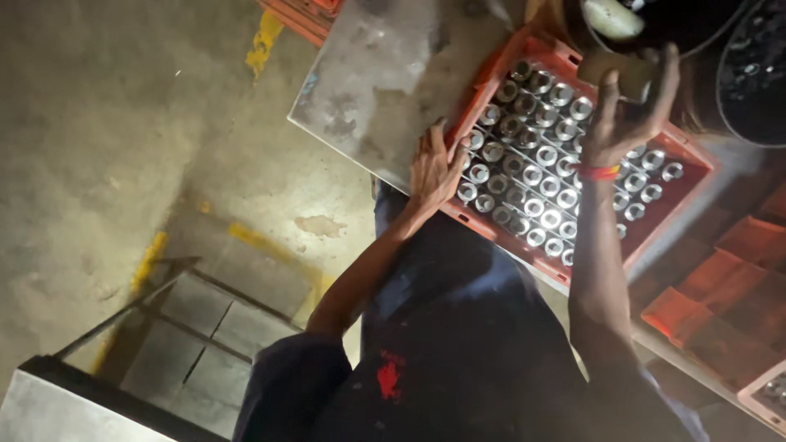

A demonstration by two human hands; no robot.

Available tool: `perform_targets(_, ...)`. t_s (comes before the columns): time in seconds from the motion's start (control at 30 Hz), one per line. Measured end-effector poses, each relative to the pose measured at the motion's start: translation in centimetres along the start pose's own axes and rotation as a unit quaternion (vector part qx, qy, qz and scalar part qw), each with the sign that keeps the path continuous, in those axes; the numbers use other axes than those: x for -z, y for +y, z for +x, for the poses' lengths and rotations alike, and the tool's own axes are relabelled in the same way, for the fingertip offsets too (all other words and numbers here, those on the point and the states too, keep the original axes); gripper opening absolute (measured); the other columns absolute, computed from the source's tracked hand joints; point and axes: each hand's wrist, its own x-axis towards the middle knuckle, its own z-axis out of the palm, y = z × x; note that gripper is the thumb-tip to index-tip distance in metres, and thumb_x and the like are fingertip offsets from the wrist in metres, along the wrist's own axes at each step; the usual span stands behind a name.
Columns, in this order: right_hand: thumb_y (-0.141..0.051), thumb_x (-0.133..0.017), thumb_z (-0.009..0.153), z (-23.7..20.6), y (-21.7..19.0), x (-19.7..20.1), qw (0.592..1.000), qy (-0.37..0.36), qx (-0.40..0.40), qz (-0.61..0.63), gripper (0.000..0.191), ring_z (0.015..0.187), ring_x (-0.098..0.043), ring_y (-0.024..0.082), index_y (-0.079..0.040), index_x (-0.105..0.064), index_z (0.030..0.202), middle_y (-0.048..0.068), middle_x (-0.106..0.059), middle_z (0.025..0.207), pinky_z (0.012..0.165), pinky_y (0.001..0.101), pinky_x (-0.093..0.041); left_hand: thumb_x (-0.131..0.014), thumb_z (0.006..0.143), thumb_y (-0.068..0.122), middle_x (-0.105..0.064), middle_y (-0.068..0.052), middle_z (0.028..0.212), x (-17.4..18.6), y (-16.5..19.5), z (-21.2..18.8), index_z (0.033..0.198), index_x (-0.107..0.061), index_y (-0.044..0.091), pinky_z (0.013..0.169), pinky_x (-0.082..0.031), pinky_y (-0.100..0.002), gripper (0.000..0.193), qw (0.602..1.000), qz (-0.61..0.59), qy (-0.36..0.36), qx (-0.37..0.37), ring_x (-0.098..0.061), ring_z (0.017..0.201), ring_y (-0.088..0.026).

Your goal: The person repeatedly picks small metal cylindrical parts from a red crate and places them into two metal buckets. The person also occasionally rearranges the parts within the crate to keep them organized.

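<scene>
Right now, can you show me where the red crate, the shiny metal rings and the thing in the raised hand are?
red crate [491, 225], head view, on its near rim.
metal rings [532, 176], head view, on a ring mid-crate.
brown cylinder [626, 72], head view, on its side, in the right hand [626, 123].

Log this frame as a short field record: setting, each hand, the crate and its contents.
setting: dim workshop, concrete floor with yellow paint marks
left hand: resting on the near edge of the red crate
right hand: raised above the crate, gripping a tan cylindrical part
crate contents: rows of shiny metal rings in a divider grid
under crate: grey metal table
wrist: red band on the right wrist
</scene>
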Motion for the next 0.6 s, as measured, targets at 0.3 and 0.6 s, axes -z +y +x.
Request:
perform_targets(0.3,-0.008,-0.076,0.099,-2.9,-1.3,-2.8,0.998,-0.031,-0.060,-0.020,0.055,0.127,-0.066,0.027,-0.007,-0.055,0.149,0.014,-0.068,0.134,0.110,0.0447,-0.054,-0.060,0.102,0.039,-0.062,-0.029,0.121,-0.2,-0.2,-0.3,0.139,-0.047,0.004,0.089,-0.051,-0.058,0.053,0.999,-0.029,0.011,-0.039,-0.062,0.108,-0.049)
perform_targets(0.6,-0.018,-0.081,0.103,-4.9,0.5,0.4,0.997,0.027,-0.066,-0.013,0.056,0.116,-0.073,0.029,-0.004,-0.054,0.150,0.014,-0.071,0.126,0.103,0.0515,-0.059,-0.059,0.103,0.042,-0.061,-0.029,0.127,-0.7,-0.6,-0.3,0.143,-0.046,0.005,0.094,-0.050,-0.058,0.056,0.999,-0.044,-0.005,-0.027,-0.061,0.112,-0.049)
